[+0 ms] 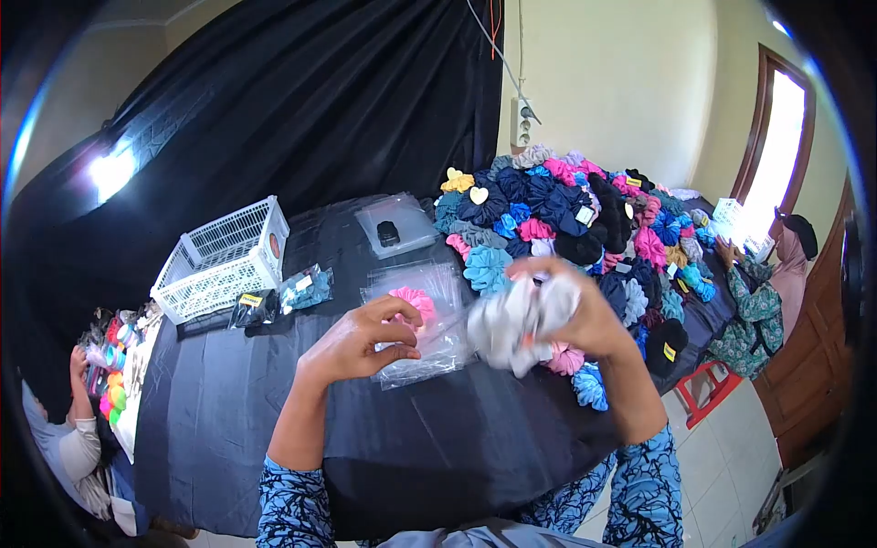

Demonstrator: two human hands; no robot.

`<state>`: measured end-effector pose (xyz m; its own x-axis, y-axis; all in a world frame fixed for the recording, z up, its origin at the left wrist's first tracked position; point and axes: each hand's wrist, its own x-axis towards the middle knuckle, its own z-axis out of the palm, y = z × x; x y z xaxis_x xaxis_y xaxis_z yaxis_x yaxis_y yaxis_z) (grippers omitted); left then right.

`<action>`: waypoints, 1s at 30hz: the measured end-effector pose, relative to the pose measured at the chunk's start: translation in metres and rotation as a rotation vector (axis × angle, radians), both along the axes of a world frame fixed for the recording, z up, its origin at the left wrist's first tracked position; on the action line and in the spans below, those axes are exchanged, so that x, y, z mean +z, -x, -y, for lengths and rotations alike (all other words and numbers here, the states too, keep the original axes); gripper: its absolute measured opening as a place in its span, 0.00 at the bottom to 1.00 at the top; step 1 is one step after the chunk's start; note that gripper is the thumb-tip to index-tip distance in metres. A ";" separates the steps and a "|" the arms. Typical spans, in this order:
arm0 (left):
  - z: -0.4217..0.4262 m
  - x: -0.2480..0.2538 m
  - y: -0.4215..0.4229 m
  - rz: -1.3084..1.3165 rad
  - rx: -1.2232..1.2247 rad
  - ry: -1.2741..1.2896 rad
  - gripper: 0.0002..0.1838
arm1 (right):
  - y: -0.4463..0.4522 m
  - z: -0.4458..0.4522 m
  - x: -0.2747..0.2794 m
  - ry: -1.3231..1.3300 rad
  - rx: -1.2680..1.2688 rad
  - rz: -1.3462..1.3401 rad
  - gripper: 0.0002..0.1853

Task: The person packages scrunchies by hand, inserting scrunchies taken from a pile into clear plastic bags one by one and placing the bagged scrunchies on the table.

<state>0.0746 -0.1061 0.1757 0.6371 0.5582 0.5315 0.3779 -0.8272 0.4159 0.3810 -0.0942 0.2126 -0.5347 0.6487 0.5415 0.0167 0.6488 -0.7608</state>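
Observation:
My right hand (592, 315) is closed around a whitish-grey scrunchie (516, 321), which is smeared by motion in front of the big heap. To its left, my left hand (365, 340) hovers with curved fingers, its thumb apart from them and nothing visible between. Just beyond those fingers a pink scrunchie (413, 304) lies on a stack of clear plastic bags (425, 361). The bags rest on the dark cloth of the table (438, 420).
A heap of colourful scrunchies (566, 210) covers the table's right side. At left stand a white plastic basket (224, 274) and bagged scrunchies (306, 288). More clear bags (399, 224) lie at the back. One person (763, 292) works at right, another (78, 438) at far left.

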 end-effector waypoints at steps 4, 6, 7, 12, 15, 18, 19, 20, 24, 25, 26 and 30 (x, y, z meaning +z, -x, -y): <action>0.004 0.002 -0.004 -0.050 -0.054 -0.036 0.06 | 0.022 -0.012 0.025 0.224 -0.025 -0.353 0.24; 0.005 0.001 -0.004 -0.017 -0.116 -0.013 0.06 | 0.036 -0.021 0.028 0.238 0.029 -0.302 0.22; 0.004 0.000 -0.003 -0.010 -0.133 0.010 0.07 | 0.045 -0.026 0.027 0.233 0.074 -0.280 0.23; 0.005 0.003 0.003 0.063 -0.115 0.031 0.07 | 0.074 -0.032 0.026 0.072 0.053 -0.045 0.21; 0.002 0.002 0.008 0.114 -0.040 0.066 0.07 | 0.078 -0.043 0.024 0.060 0.149 0.151 0.22; -0.007 -0.006 0.009 0.219 -0.014 0.054 0.06 | 0.074 -0.048 0.025 0.207 0.264 0.285 0.23; -0.009 -0.007 0.009 0.246 -0.025 0.073 0.06 | 0.074 -0.048 0.027 0.217 0.258 0.332 0.23; -0.011 -0.008 0.009 0.272 -0.037 0.091 0.05 | 0.073 -0.048 0.028 0.215 0.256 0.334 0.23; -0.011 -0.015 -0.003 0.329 -0.002 0.116 0.05 | 0.074 -0.053 0.028 0.139 0.195 0.603 0.21; -0.012 -0.017 -0.006 0.309 0.045 0.142 0.06 | 0.075 -0.053 0.028 0.110 0.184 0.677 0.21; -0.012 -0.020 -0.009 0.288 0.092 0.167 0.06 | 0.076 -0.054 0.028 0.082 0.173 0.750 0.21; -0.022 -0.040 -0.022 0.438 0.040 0.231 0.07 | 0.082 -0.065 0.023 -0.008 0.114 0.913 0.23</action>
